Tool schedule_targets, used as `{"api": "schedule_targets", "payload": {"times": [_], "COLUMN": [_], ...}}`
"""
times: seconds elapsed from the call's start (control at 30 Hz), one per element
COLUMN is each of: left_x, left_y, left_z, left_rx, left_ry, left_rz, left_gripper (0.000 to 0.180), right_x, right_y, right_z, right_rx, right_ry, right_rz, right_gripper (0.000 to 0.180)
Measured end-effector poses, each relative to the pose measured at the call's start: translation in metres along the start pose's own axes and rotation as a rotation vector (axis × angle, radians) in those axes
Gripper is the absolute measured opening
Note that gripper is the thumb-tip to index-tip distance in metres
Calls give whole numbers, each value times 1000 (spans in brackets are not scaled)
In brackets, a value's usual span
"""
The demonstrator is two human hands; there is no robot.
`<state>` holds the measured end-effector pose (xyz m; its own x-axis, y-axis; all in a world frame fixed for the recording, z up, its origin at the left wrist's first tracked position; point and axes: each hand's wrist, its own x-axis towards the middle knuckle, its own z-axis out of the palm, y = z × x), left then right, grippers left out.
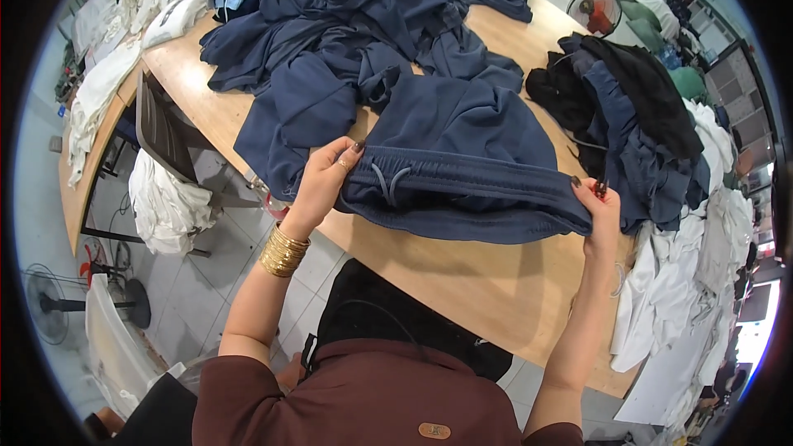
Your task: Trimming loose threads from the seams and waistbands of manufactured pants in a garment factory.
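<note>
Left hand (324, 175): pinching the left end of the navy shorts' elastic waistband (462, 177).
Right hand (600, 206): fingers closed on the waistband's right end, pulling it taut.
Navy shorts (471, 128): held up just above the wooden table (462, 281), drawstring (390, 182) showing near the left hand.
Done: judging by the heap at right (644, 116), some garments look stacked.
Left: a big navy pile (347, 25) behind looks unsorted.

Bright, even indoor light, seemingly from overhead; only soft shadows under the navy cloth on the table (462, 281). Sharp at centre, strongly bent toward the black circular rim, overexposed at lower right.
</note>
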<state>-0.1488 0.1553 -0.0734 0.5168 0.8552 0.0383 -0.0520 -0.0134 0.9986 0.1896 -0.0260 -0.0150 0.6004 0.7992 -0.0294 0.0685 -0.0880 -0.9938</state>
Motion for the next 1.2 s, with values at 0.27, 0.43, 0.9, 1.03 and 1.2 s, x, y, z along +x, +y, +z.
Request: {"api": "schedule_targets", "payload": {"times": [0.27, 0.43, 0.9, 1.03, 1.2], "left_x": [-12, -18, -19, -23, -24], "left_y": [19, 26, 23, 25, 25], "left_z": [7, 11, 13, 11, 7], "left_rx": [16, -3, -104, -134, -95], "left_ry": [-57, -50, -57, -36, -2], "left_rz": [11, -22, -88, -47, -27], "left_gripper": [22, 24, 18, 22, 23], "right_x": [-17, -22, -17, -18, -20], "right_y": [2, 1, 3, -1, -9], "right_z": [-13, -9, -8, -4, -1], "right_rx": [56, 31, 32, 37, 35], "right_ry": [-5, 39, 8, 4, 2], "right_rz": [36, 75, 85, 99, 92], "right_gripper": [9, 10, 8, 7, 7]}}
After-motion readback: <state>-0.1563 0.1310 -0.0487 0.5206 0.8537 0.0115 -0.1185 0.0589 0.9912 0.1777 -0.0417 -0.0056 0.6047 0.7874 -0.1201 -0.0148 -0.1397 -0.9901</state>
